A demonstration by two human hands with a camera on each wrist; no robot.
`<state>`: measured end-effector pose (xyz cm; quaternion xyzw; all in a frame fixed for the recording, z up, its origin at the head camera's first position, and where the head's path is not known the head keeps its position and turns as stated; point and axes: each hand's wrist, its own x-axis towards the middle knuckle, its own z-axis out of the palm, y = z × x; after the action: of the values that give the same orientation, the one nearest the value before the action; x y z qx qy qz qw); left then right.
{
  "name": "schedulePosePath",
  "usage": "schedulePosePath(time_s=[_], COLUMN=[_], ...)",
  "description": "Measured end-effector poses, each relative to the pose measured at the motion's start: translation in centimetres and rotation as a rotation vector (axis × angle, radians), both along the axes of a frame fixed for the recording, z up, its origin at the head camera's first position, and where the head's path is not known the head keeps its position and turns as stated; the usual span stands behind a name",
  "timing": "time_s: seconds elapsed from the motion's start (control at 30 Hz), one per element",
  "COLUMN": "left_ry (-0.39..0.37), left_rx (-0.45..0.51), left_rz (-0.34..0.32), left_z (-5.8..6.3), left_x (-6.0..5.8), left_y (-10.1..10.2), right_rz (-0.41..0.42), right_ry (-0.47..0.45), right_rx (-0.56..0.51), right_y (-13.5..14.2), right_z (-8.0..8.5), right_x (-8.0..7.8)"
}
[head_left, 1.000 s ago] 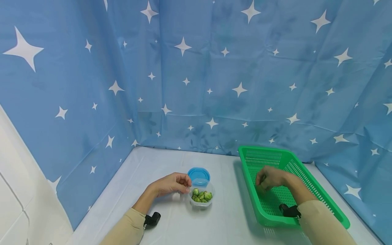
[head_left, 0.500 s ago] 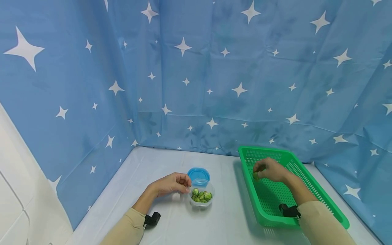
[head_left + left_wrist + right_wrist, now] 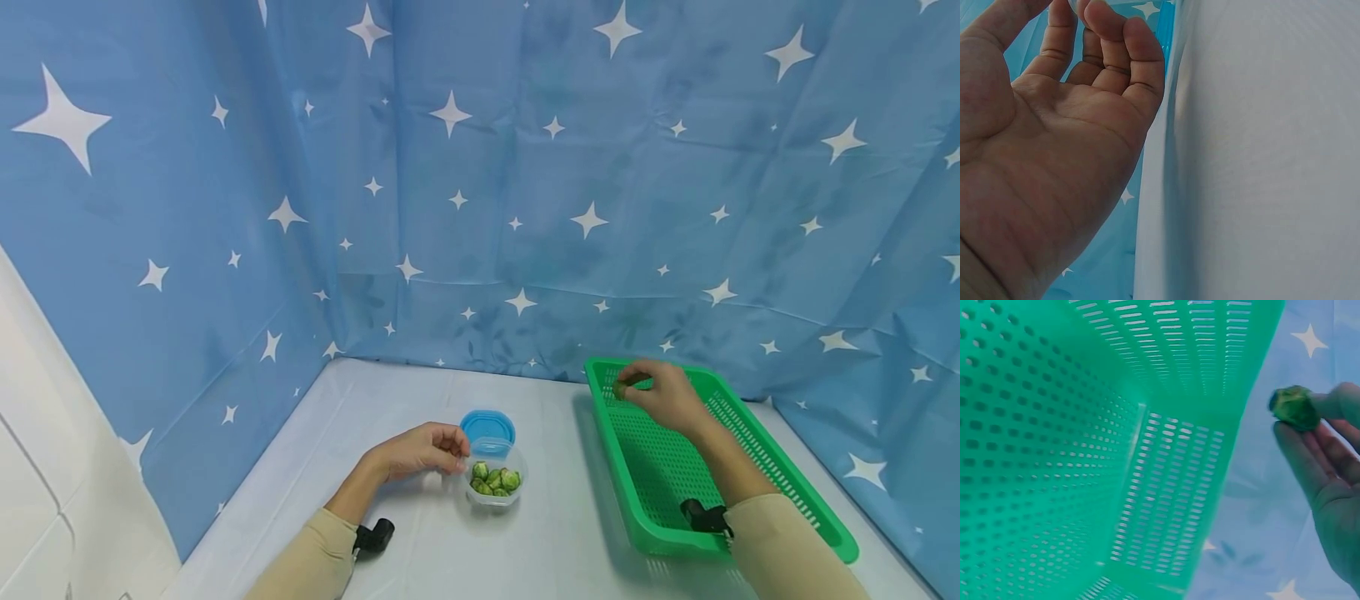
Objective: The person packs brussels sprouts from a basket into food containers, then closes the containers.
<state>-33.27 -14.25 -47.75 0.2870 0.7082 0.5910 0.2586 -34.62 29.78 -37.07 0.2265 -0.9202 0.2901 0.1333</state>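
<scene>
A single Brussels sprout (image 3: 1296, 407) is pinched between the thumb and fingertips of my right hand (image 3: 666, 400). That hand is raised over the far left part of a green perforated basket (image 3: 633, 525). My left hand (image 3: 422, 450) grips the left rim of a small clear plastic container (image 3: 491, 502) on the table. Several Brussels sprouts (image 3: 495, 478) lie inside this container. In the left wrist view, the fingers (image 3: 1145, 62) curl at the top, and only a sliver of clear plastic shows there.
Just behind the container lies a blue lid (image 3: 487, 423) on the white tabletop (image 3: 405, 392). A blue curtain (image 3: 517, 208) with white stars hangs along the back and sides. The basket's high walls stand around the right forearm.
My right hand has risen from low inside the basket towards its far left corner, lifting a Brussels sprout. My left hand and the container have stayed put.
</scene>
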Motion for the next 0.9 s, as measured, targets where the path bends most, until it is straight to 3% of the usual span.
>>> schedulePosePath(time_s=[0.3,0.6,0.9], left_ry=[-0.006,-0.003,-0.007], left_rx=[0.003,-0.001,0.001], left_rz=[-0.001,0.002,0.005], left_z=[-0.2,0.0,0.0], left_x=[-0.1,-0.1,0.0], left_y=[0.0,0.0,0.0], right_rz=[0.033,0.207,0.227], right_ry=[0.110,0.274,0.350], right_rx=[-0.093,-0.260,-0.330], right_y=[-3.0,-6.5,-8.9], right_z=[2.2,4.2,5.5], right_x=[0.6,1.8,3.0])
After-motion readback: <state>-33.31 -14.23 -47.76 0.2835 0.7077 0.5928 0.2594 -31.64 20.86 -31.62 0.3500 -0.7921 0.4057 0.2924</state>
